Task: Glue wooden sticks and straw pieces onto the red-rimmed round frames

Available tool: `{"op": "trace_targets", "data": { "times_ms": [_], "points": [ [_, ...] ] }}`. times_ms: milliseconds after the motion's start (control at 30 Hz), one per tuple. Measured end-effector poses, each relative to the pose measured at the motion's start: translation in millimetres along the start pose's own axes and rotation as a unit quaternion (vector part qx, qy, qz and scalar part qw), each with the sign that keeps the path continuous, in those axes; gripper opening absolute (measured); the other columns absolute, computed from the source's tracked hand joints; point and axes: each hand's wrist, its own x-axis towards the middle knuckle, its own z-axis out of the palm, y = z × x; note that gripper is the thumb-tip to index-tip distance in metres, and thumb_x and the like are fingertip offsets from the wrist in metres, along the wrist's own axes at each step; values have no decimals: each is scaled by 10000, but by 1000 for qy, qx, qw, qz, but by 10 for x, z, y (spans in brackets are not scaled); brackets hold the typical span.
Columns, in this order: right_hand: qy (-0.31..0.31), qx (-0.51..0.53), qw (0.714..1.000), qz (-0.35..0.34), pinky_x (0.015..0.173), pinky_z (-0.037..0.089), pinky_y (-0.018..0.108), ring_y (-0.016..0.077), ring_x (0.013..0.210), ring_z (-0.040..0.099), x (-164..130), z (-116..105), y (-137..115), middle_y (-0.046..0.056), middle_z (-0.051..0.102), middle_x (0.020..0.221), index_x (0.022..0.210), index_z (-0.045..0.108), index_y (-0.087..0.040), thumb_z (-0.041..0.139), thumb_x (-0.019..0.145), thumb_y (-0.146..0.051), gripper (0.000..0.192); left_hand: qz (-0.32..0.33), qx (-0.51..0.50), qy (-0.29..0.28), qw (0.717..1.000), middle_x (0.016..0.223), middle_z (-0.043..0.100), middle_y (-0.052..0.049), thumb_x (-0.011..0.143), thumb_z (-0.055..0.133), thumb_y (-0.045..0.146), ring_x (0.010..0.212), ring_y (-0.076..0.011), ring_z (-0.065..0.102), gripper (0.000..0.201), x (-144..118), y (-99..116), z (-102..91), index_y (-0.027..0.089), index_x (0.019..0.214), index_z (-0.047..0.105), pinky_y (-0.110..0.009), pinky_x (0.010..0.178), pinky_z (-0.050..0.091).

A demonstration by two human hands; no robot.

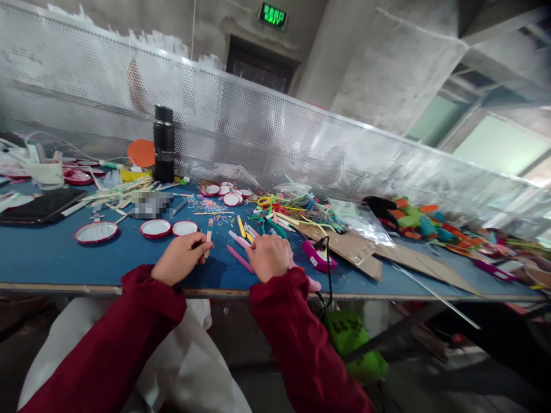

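Note:
My left hand (183, 255) is closed above the table's front edge, pinching a short flat wooden craft stick (209, 229) with a coloured band, upright. To its right my right hand (271, 255) is palm down with fingers curled over several pens; what lies under the palm is hidden. A white-and-pink pen (239, 239) pokes out by its fingertips. Just left of them lies a pink pen (240, 258), and a yellow pen (241, 226) lies beyond. A pink rounded object (314, 284) shows beside my right wrist, partly covered by the sleeve.
Round red-rimmed lids (95, 232) lie on the blue table (43, 258). A black bottle (164, 146) stands at the back. Pipe cleaners (297, 206), cardboard (344, 249) and a purple device (318, 256) with a black cord lie right. A thin rod (439, 298) overhangs the front edge.

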Motion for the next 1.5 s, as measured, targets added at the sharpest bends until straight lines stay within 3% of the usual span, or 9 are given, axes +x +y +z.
{"op": "trace_targets", "data": {
  "times_ms": [200, 1133, 1333, 1500],
  "points": [
    [-39, 0, 999, 5, 833, 382, 358, 252, 950, 649, -5, 27, 7, 86, 752, 917, 874, 755, -211, 606, 897, -387, 232, 2, 11, -1, 1000, 652, 632, 19, 878, 516, 449, 615, -153, 586, 290, 7, -15, -3, 210, 737, 602, -266, 635, 439],
    [-39, 7, 999, 20, 881, 379, 377, 277, 1038, 610, -38, 14, -39, 120, 725, 1016, 965, 730, -194, 581, 900, -328, 211, 15, 35, 4, 999, 605, 619, 25, 885, 518, 460, 606, -155, 576, 324, 17, -26, -8, 216, 683, 584, -267, 644, 423],
    [0, 12, 1000, 8, 876, 361, 376, 269, 1047, 588, -70, 55, -17, 113, 700, 1045, 1007, 704, -205, 527, 940, -333, 229, 11, 16, -3, 1000, 638, 626, 18, 888, 508, 457, 631, -155, 583, 309, 22, -30, -4, 214, 713, 585, -268, 636, 433],
    [52, 39, 998, 12, 879, 342, 355, 244, 1034, 582, -180, -28, -30, 88, 684, 1069, 1028, 663, -224, 523, 968, -347, 195, -30, -82, 17, 996, 798, 662, -4, 910, 424, 465, 598, -139, 592, 276, 34, -27, 20, 214, 860, 528, -251, 526, 407]
  ]
}}
